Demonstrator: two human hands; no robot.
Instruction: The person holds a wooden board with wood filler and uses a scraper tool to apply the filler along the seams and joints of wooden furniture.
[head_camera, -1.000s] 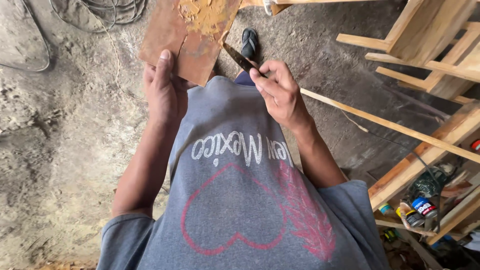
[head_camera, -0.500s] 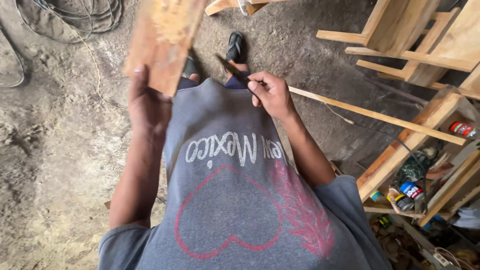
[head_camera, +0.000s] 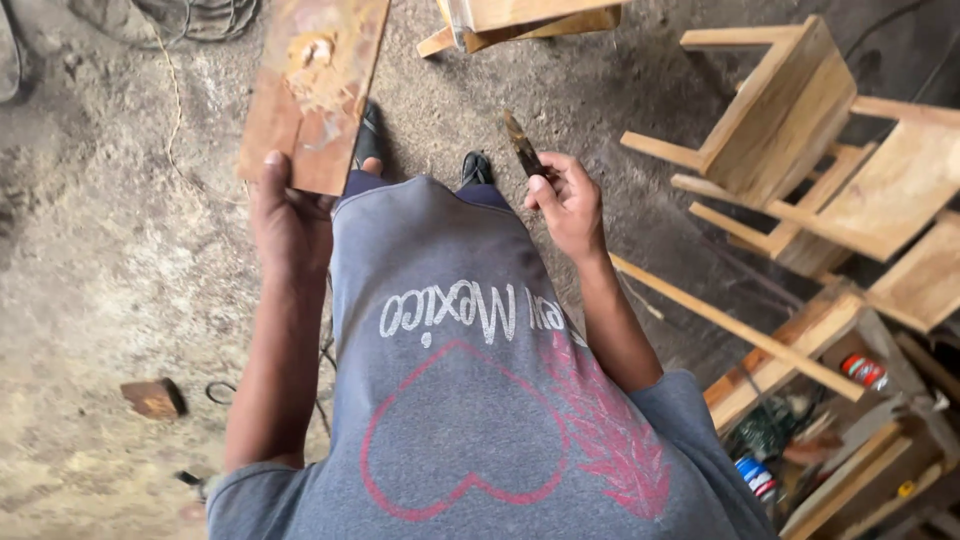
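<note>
My left hand (head_camera: 290, 215) grips the near end of a flat brown wooden board (head_camera: 315, 90) smeared with a pale yellowish paste near its far end. The board points away from me over the dirt floor. My right hand (head_camera: 570, 205) is closed on a small putty knife (head_camera: 522, 145) with a dark handle, its blade angled up and to the left, apart from the board. My grey shirt with a red heart print fills the lower middle, and my two dark sandals (head_camera: 475, 165) show just past its hem.
Unfinished wooden chairs (head_camera: 790, 130) stand at the right. A long thin wooden strip (head_camera: 735, 325) leans across a crate of cans and tools (head_camera: 830, 430). Cables (head_camera: 190, 20) lie at the top left. A small wood block (head_camera: 152, 397) sits on the dirt floor at left.
My right hand has moved away from the board to the right with the putty knife. The left hand still holds the board, which now sits flatter and further left in view.
</note>
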